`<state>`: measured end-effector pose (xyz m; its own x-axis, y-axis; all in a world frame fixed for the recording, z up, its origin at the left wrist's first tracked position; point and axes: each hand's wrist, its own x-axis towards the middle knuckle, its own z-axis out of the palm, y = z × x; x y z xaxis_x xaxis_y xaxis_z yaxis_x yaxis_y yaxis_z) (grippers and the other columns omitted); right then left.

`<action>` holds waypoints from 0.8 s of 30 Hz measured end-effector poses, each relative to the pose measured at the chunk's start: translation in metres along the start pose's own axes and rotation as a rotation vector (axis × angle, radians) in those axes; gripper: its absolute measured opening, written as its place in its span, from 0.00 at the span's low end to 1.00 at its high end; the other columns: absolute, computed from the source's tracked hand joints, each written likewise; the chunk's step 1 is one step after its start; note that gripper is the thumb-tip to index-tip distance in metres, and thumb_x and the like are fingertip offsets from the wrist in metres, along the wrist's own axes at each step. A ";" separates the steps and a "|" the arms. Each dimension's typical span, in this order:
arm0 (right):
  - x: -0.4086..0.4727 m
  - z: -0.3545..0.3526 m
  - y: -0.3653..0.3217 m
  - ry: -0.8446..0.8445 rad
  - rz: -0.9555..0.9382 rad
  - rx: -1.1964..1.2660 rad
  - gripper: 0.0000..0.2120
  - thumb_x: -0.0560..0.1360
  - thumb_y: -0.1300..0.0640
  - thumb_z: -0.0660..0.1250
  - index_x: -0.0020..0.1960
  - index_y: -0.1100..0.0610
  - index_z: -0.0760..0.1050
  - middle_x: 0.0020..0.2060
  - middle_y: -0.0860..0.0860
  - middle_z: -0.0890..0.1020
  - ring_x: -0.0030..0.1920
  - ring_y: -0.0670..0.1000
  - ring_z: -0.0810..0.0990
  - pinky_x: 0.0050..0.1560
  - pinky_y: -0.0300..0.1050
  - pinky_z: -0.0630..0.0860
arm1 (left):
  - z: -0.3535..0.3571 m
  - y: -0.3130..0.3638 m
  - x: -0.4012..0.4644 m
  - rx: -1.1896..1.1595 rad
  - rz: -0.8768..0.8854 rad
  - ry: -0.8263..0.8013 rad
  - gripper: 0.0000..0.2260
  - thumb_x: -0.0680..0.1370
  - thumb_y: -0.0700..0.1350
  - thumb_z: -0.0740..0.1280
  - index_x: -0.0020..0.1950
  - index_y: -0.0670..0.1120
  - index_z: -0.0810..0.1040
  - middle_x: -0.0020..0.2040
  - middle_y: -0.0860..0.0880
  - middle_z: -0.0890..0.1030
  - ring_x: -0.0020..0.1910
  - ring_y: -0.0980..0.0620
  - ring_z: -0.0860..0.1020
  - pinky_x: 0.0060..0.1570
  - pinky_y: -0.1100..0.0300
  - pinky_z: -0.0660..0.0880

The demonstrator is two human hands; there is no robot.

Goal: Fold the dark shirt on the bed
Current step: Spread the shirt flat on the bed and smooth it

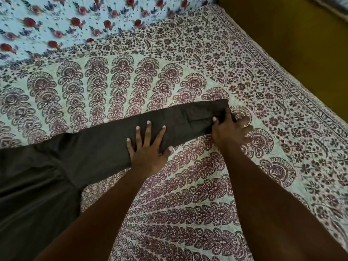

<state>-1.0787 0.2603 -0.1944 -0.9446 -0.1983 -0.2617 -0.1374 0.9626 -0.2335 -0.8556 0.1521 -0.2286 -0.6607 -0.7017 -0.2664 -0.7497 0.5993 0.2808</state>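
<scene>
Patterned bedspread (pixel 216 76) is spread beyond both hands; the dark shirt (pixel 98 146) sleeve is pressed flat under the splayed left hand (pixel 148 147), its cuff pinched by the right hand (pixel 228 131).

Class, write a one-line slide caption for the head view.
Left hand flattens the dark shirt sleeve while the right hand grips its cuff on the patterned bedspread.

Pale quilted bedspread printed with maroon paisley rows and floral border (pixel 188 213); light-blue sheet with red roses (pixel 56 21) far left; mustard-yellow surface (pixel 301 34) far right.
</scene>
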 end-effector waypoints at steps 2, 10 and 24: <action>0.002 0.002 -0.010 0.042 0.078 0.123 0.31 0.80 0.37 0.58 0.77 0.49 0.58 0.77 0.64 0.53 0.76 0.68 0.54 0.72 0.71 0.54 | 0.002 -0.001 -0.001 -0.002 0.003 -0.002 0.32 0.76 0.73 0.49 0.77 0.71 0.41 0.81 0.55 0.34 0.80 0.42 0.34 0.73 0.31 0.40; 0.043 -0.015 -0.003 0.134 0.200 0.277 0.20 0.79 0.57 0.66 0.69 0.57 0.68 0.69 0.61 0.69 0.70 0.64 0.68 0.67 0.64 0.67 | -0.006 0.002 0.003 -0.050 0.012 -0.055 0.31 0.79 0.69 0.54 0.78 0.70 0.44 0.81 0.56 0.34 0.79 0.43 0.32 0.73 0.32 0.36; -0.095 0.081 -0.053 -0.056 -0.934 -0.242 0.29 0.80 0.31 0.46 0.79 0.35 0.47 0.81 0.46 0.49 0.80 0.54 0.49 0.73 0.70 0.52 | -0.025 -0.103 -0.052 -0.069 -0.396 0.408 0.25 0.77 0.51 0.56 0.74 0.49 0.69 0.80 0.47 0.61 0.80 0.42 0.57 0.76 0.39 0.53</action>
<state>-0.9575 0.2138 -0.2327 -0.4088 -0.9054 -0.1141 -0.8895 0.4233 -0.1720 -0.7436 0.1173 -0.2209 -0.2521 -0.9676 0.0106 -0.9238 0.2440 0.2950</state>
